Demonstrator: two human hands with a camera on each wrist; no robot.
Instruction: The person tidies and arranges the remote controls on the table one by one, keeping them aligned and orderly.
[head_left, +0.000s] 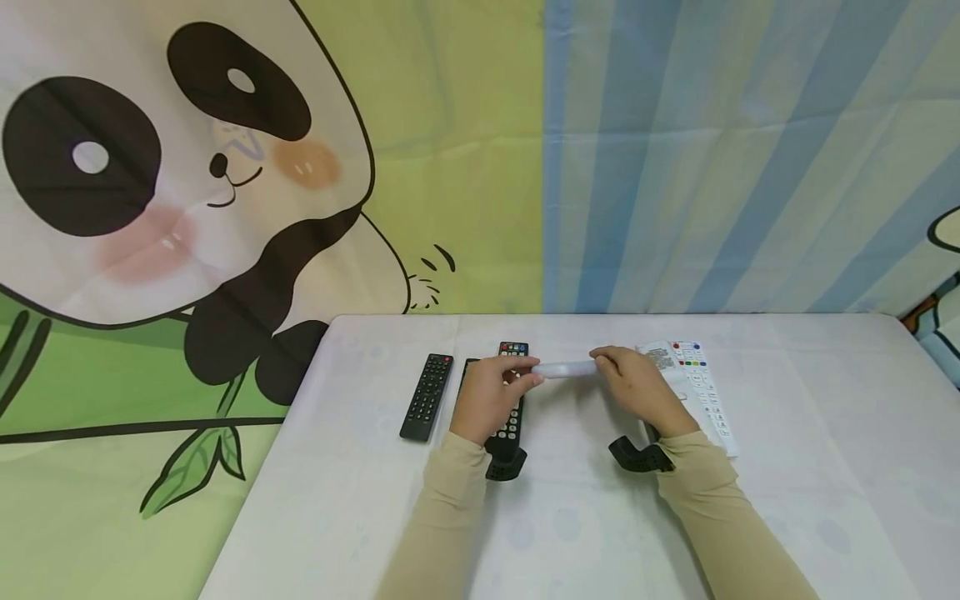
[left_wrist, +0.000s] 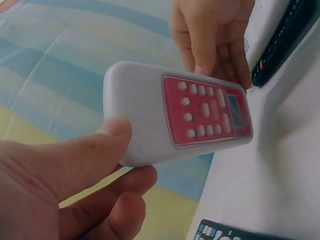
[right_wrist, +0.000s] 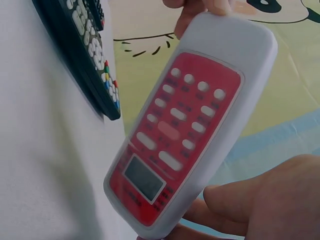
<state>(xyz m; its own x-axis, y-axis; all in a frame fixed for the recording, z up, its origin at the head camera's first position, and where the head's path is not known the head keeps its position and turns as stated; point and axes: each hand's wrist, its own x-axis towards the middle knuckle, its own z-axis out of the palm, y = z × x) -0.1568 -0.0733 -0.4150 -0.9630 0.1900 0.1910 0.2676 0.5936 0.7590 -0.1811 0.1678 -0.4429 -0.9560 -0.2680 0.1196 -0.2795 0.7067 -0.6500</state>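
A white remote control point(head_left: 564, 369) with a red button panel and a small display spans both hands above the table. My left hand point(head_left: 487, 396) pinches its plain white end between thumb and fingers, as the left wrist view shows. At the display end, my right hand point(head_left: 641, 392) grips the remote, thumb along one edge and fingers partly hidden behind it. In the right wrist view the red panel point(right_wrist: 175, 120) faces the camera, tilted. Below the left hand lies a black remote with coloured buttons point(head_left: 513, 346), partly covered by that hand.
Another black remote point(head_left: 427, 397) lies to the left on the white table point(head_left: 360, 500). At the right lies a white remote with coloured buttons point(head_left: 705, 387), partly overlapped by a white item with a printed label point(head_left: 662, 358). A panda-print cloth point(head_left: 465, 167) hangs behind the table.
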